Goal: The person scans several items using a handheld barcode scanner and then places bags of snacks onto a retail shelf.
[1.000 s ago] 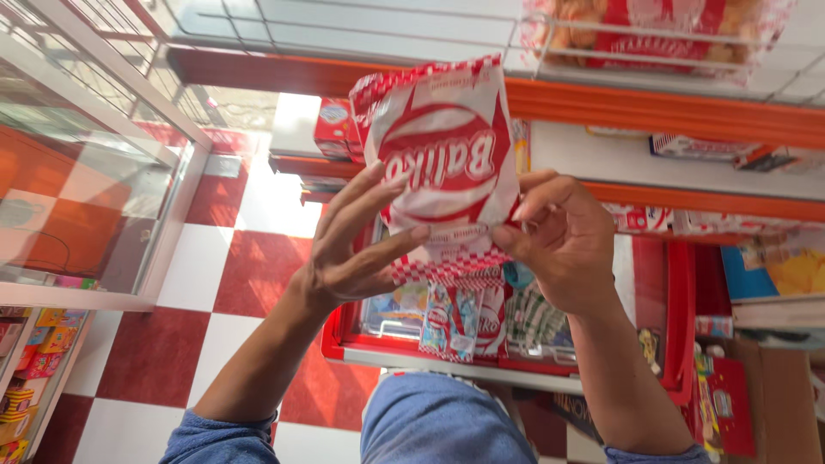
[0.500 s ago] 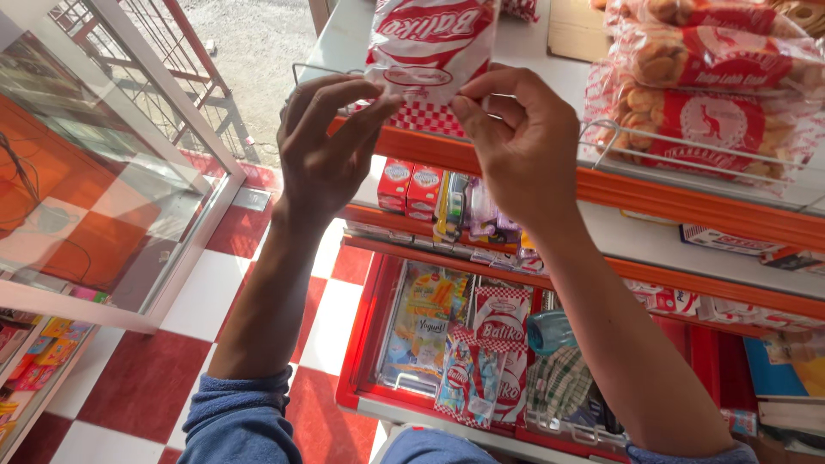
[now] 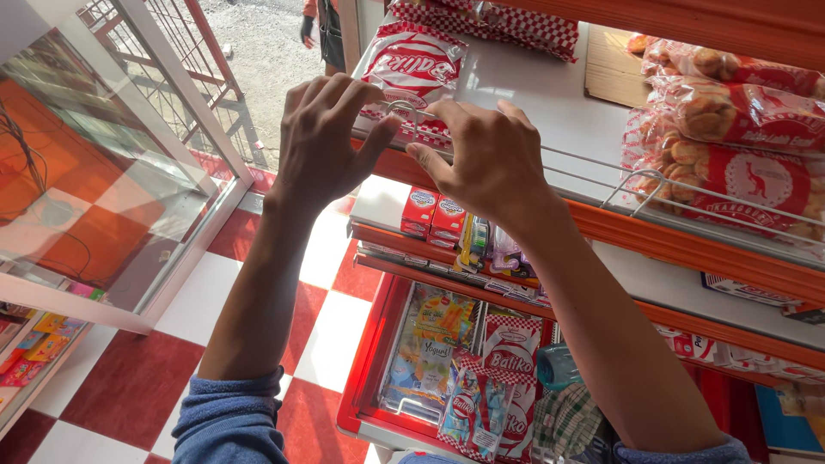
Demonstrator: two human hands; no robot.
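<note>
i see a long white shelf (image 3: 550,103) with a thin wire rail. on it lies a crinkly red-and-white snack bag (image 3: 412,73), its near end under my fingers. my left hand (image 3: 322,142) and right hand (image 3: 485,159) rest spread, fingertips pressing the bag's edge at the rail.

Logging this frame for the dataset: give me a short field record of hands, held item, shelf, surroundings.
left hand: fingers on near edge of red-and-white snack bag
right hand: fingertips at same bag edge, by the wire shelf rail
bag: lying on white upper shelf
right of shelf: bagged buns
below: small red boxes
floor: red-and-white tiles
</note>
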